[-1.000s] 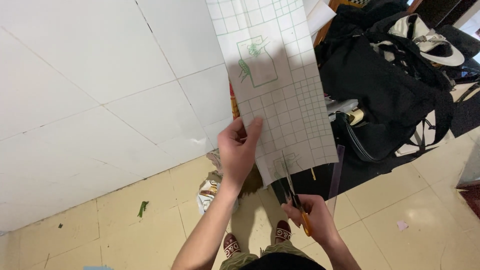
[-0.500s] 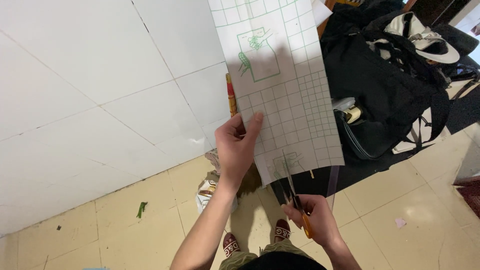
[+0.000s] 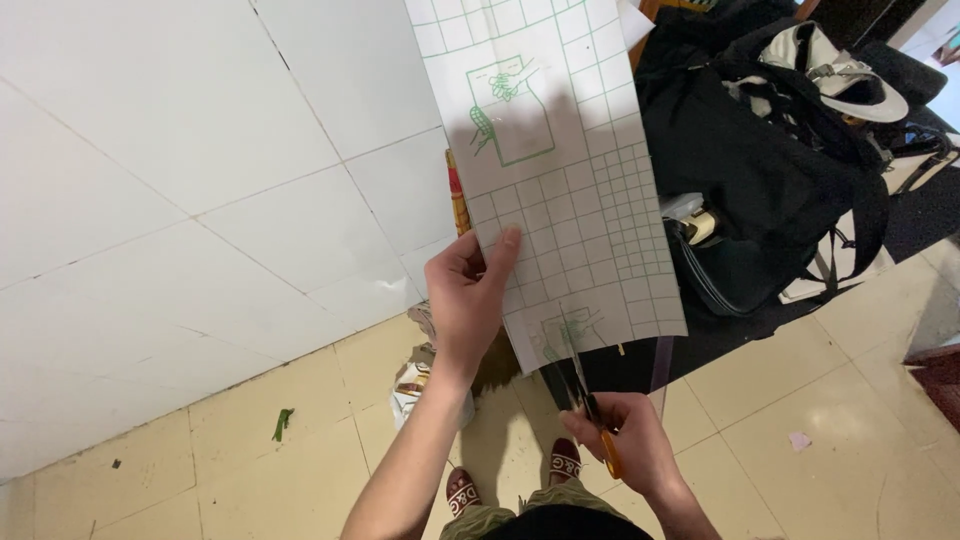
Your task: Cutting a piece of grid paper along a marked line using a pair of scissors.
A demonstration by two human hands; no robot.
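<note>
Head view, looking down at a standing person. The left hand [image 3: 468,300] pinches the left edge of a long white sheet [image 3: 560,180] ruled with a green grid, thumb behind and fingers flat across the front, so the sheet hangs upright before a white tiled wall [image 3: 180,200]. The sheet bears two green line drawings: a framed rectangular figure near its upper part and a smaller one just above its bottom edge. The right hand [image 3: 625,445] is closed around the orange handles of a pair of scissors [image 3: 585,395], whose dark blades point upward and meet the sheet's bottom edge at the lower drawing; how far the blades are parted cannot be told. Behind the sheet's left edge a narrow red and yellow roll [image 3: 458,195] stands against the wall. To the right of the sheet lies a large black backpack [image 3: 760,180], with a white cap [image 3: 850,85] resting on its top. On the yellow floor tiles [image 3: 800,400], a crumpled printed package [image 3: 415,385] sits below the left hand near the foot of the wall, a small green scrap [image 3: 283,423] lies farther left, and the person's patterned red sandals [image 3: 565,462] show at the bottom edge.
</note>
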